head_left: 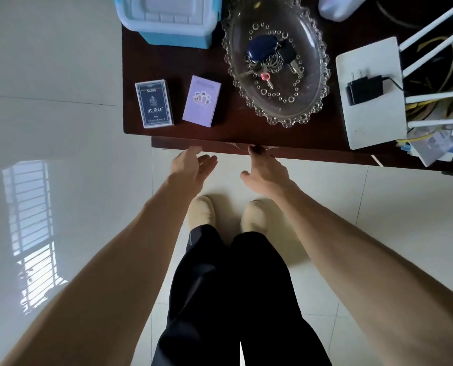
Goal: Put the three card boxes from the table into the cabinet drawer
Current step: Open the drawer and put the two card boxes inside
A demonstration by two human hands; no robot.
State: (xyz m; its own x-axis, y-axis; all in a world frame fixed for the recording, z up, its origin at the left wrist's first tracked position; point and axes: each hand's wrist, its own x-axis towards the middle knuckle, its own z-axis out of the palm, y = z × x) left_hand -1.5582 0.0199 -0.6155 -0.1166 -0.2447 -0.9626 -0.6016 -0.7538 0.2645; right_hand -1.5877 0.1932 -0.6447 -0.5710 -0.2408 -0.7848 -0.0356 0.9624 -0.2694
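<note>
Two card boxes lie flat near the front left of the dark wooden cabinet top: a navy one and, to its right, a lilac one. No third box shows. Below the top's front edge runs the drawer front, which sticks out slightly. My left hand is open, fingers spread, fingertips at the drawer's edge. My right hand reaches to the same edge, its fingertips touching the drawer front; it holds nothing I can see.
A glass oval dish with keys sits mid-top. A blue and white plastic bin stands at the back left. At the right lie a white router with a black adapter, cables and papers. Pale tiled floor and my feet are below.
</note>
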